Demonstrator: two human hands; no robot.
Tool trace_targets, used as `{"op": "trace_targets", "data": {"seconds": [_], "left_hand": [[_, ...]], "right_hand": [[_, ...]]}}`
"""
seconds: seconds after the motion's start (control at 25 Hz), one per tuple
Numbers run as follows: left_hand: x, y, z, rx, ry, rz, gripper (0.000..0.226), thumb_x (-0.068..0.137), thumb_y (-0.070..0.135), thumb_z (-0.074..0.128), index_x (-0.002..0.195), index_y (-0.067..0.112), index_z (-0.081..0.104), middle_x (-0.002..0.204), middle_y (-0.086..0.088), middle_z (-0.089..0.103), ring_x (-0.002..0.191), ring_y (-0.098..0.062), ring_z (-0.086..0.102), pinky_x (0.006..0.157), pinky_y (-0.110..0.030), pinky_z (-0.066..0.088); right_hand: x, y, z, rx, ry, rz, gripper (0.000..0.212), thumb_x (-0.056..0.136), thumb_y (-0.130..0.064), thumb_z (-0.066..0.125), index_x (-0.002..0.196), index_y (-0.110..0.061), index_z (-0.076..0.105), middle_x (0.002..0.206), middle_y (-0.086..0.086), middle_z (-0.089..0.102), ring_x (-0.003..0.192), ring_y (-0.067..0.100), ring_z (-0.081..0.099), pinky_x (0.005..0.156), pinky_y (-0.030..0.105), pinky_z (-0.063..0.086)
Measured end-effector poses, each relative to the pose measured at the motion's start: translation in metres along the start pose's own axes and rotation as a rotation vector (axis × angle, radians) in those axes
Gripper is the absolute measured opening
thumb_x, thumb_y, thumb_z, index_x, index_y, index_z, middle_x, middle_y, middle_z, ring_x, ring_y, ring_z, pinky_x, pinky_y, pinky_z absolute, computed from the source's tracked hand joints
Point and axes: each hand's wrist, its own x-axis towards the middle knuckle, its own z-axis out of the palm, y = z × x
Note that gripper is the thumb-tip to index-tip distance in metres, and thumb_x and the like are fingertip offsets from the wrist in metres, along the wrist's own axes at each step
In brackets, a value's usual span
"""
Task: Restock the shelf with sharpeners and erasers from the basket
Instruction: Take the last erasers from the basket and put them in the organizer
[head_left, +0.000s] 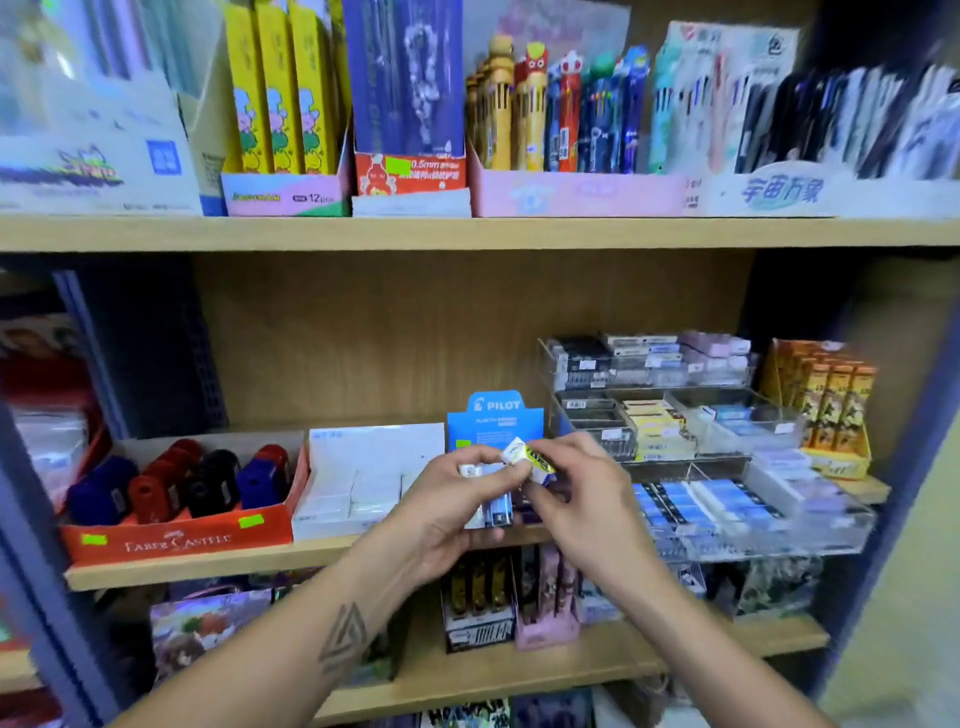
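Both hands meet in front of the middle shelf (208, 564). My left hand (447, 509) curls around several small erasers (496, 506), white and blue ends showing between its fingers. My right hand (582, 493) pinches one white eraser with a yellow and blue sleeve (527, 454) just above the left hand. Behind them stands a blue Pilot eraser box (496, 415). A red Faber-Castell tray (176, 540) with blue, red and black sharpeners (171, 480) sits to the left. No basket is in view.
A white box of erasers (363, 478) stands between the red tray and the Pilot box. Clear acrylic tiers (727, 467) with boxed erasers fill the right side. Pens and pencil boxes line the upper shelf (467, 231); packaged goods stand on the lower shelf (571, 670).
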Motion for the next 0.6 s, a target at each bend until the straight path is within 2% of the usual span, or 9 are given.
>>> {"op": "trace_targets", "data": {"seconds": [0.16, 0.28, 0.36, 0.48, 0.6], "left_hand": [[0.037, 0.038, 0.050, -0.125, -0.136, -0.142, 0.017, 0.079, 0.021, 0.080, 0.088, 0.017, 0.067, 0.079, -0.008, 0.067, 0.062, -0.022, 0.063, 0.039, -0.018, 0.045], [0.074, 0.059, 0.089, -0.230, -0.207, -0.263, 0.014, 0.082, 0.022, 0.077, 0.081, 0.012, 0.067, 0.070, -0.009, 0.064, 0.062, -0.020, 0.062, 0.037, -0.016, 0.048], [0.094, 0.070, 0.108, -0.316, -0.204, -0.311, 0.017, 0.085, 0.019, 0.075, 0.081, 0.007, 0.064, 0.076, -0.014, 0.062, 0.067, -0.023, 0.061, 0.039, -0.019, 0.052], [0.127, 0.077, 0.132, -0.414, -0.189, -0.302, 0.012, 0.090, 0.006, 0.064, 0.085, 0.000, 0.056, 0.100, -0.024, 0.056, 0.080, -0.034, 0.061, 0.045, -0.028, 0.057], [0.154, 0.070, 0.145, -0.393, -0.187, -0.230, 0.003, 0.091, -0.002, 0.061, 0.089, -0.001, 0.058, 0.102, -0.024, 0.058, 0.098, -0.038, 0.059, 0.044, -0.030, 0.056]], "right_hand": [[0.041, 0.019, -0.062, -0.160, 0.079, 0.057, 0.024, 0.084, -0.019, 0.075, 0.108, -0.024, 0.071, 0.094, -0.009, 0.068, 0.088, 0.010, 0.063, 0.081, 0.032, 0.052], [0.070, 0.047, -0.113, -0.274, 0.141, 0.143, 0.020, 0.081, -0.015, 0.079, 0.100, -0.022, 0.074, 0.086, -0.007, 0.070, 0.083, 0.013, 0.064, 0.080, 0.033, 0.052], [0.087, 0.069, -0.143, -0.410, 0.161, 0.200, 0.019, 0.080, -0.014, 0.080, 0.097, -0.021, 0.075, 0.081, 0.000, 0.070, 0.079, 0.018, 0.065, 0.075, 0.031, 0.050], [0.105, 0.105, -0.178, -0.631, 0.082, 0.270, 0.017, 0.079, -0.009, 0.078, 0.094, -0.017, 0.076, 0.090, 0.005, 0.073, 0.082, 0.021, 0.064, 0.074, 0.029, 0.048], [0.117, 0.128, -0.190, -0.782, -0.076, 0.302, 0.016, 0.079, -0.008, 0.077, 0.090, -0.020, 0.077, 0.090, 0.000, 0.071, 0.092, 0.022, 0.066, 0.076, 0.029, 0.050]]}}
